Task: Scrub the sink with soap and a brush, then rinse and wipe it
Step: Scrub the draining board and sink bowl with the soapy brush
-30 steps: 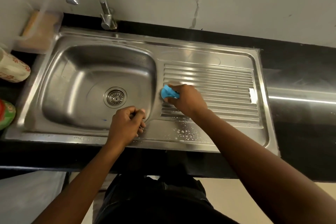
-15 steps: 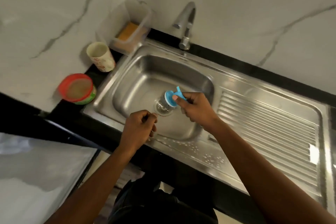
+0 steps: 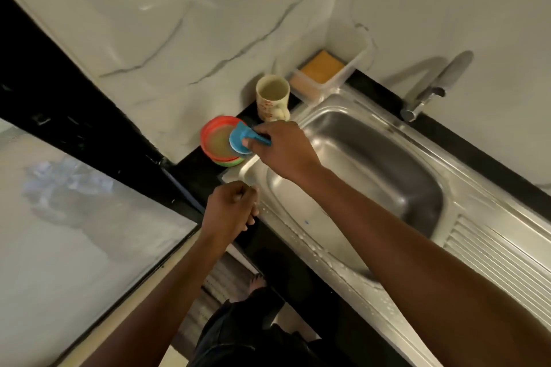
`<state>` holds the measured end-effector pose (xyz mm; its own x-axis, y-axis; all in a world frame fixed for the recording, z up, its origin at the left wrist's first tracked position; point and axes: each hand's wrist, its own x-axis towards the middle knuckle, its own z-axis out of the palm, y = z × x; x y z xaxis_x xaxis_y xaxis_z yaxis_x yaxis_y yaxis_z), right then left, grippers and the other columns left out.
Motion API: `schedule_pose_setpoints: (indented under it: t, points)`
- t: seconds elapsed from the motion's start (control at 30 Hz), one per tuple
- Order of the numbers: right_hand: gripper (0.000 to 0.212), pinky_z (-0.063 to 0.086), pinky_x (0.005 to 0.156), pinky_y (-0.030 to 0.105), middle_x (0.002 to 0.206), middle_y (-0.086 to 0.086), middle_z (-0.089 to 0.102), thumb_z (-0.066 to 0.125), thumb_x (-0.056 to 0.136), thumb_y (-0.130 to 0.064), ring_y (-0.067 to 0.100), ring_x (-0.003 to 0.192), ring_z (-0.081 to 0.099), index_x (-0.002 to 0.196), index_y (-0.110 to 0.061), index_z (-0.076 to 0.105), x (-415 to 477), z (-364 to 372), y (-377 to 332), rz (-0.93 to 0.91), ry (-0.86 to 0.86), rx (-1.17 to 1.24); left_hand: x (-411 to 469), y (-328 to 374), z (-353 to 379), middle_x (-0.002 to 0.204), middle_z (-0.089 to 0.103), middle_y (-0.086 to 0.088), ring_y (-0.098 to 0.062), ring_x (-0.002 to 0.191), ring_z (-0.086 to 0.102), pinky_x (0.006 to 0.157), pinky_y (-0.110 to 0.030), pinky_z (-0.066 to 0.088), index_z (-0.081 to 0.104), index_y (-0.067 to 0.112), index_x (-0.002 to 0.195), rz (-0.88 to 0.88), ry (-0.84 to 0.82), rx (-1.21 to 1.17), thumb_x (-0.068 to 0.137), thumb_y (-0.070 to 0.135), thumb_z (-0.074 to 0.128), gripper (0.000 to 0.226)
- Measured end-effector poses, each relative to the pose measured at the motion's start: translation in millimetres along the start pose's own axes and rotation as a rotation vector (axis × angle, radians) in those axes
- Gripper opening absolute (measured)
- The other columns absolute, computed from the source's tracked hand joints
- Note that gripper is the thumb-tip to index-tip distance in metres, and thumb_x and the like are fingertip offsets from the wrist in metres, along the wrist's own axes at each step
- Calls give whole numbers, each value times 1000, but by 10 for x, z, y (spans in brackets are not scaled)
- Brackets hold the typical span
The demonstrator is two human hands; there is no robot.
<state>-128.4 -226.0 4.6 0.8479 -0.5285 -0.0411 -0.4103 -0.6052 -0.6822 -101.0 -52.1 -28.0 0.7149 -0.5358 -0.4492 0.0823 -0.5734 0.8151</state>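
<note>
My right hand (image 3: 280, 149) grips a blue round brush (image 3: 241, 141) by its handle and holds its head over the open red-rimmed soap tub (image 3: 216, 140) left of the sink. The steel sink (image 3: 372, 170) has a deep basin and a ribbed drainboard (image 3: 501, 256) to the right, with water drops along its front rim. My left hand (image 3: 231, 210) hovers at the sink's front left corner with its fingers curled; nothing shows in it.
A cream cup (image 3: 272, 97) stands behind the tub. A clear plastic box with an orange sponge (image 3: 322, 68) sits in the corner. The tap (image 3: 432, 89) rises at the sink's back edge. A glass panel (image 3: 74, 217) lies at lower left.
My right hand carried the brush from the drainboard across the basin to above the soap tub. The view swung left. My left hand stayed near the front rim.
</note>
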Motion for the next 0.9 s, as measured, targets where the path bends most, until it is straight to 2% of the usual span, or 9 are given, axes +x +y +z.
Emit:
schedule_pose_setpoints:
  t: [0.1, 0.2, 0.47, 0.57, 0.63, 0.8, 0.9]
  points:
    - [40, 50, 82, 35, 118, -7, 70, 60, 98, -49, 15, 106, 63, 134, -32, 67, 239, 188, -114, -58, -56, -178, 91, -46, -117, 68, 73, -5, -15, 57, 67, 57, -31, 55, 72, 13, 79, -21, 20, -24, 104, 28, 62, 31]
    - [41, 50, 87, 35, 127, -4, 68, 60, 99, -47, 19, 114, 62, 137, -33, 65, 416, 336, -131, -100, -79, -274, 141, -74, -183, 69, 73, -6, -15, 57, 67, 57, -30, 55, 72, 14, 79, -27, 32, -20, 104, 29, 63, 31]
    - [42, 54, 85, 37, 124, 0, 68, 58, 99, -51, 23, 109, 65, 137, -34, 64, 660, 562, -105, -103, -152, -379, 197, -135, -262, 67, 73, -4, -14, 57, 66, 58, -32, 56, 72, 14, 80, -56, 38, -23, 104, 27, 63, 29]
    - [42, 57, 84, 38, 120, -2, 68, 60, 99, -50, 21, 105, 66, 135, -30, 66, 673, 539, -84, -66, -140, -320, 222, -120, -263, 67, 73, -4, -14, 57, 66, 59, -32, 57, 72, 14, 80, -49, 26, -19, 104, 27, 63, 29]
    - [41, 54, 79, 34, 118, -5, 68, 62, 98, -48, 18, 102, 65, 134, -31, 67, 661, 465, -72, -24, -108, -231, 238, -101, -252, 67, 72, -4, -15, 58, 67, 60, -32, 57, 71, 13, 78, -35, 12, -15, 104, 28, 63, 31]
    - [28, 45, 65, 31, 87, -14, 64, 62, 95, -52, 9, 80, 61, 114, -36, 73, 410, 77, -79, 39, -38, -109, 264, -18, -162, 67, 72, -6, -16, 57, 66, 58, -30, 56, 70, 11, 79, 0, -54, -4, 104, 26, 62, 29]
    - [32, 44, 63, 30, 85, -16, 65, 61, 91, -60, 6, 78, 62, 113, -40, 72, 61, -256, 51, 93, 4, -83, 228, 95, 27, 66, 72, -9, -15, 54, 65, 55, -28, 54, 68, 7, 80, 53, -120, 35, 104, 25, 61, 30]
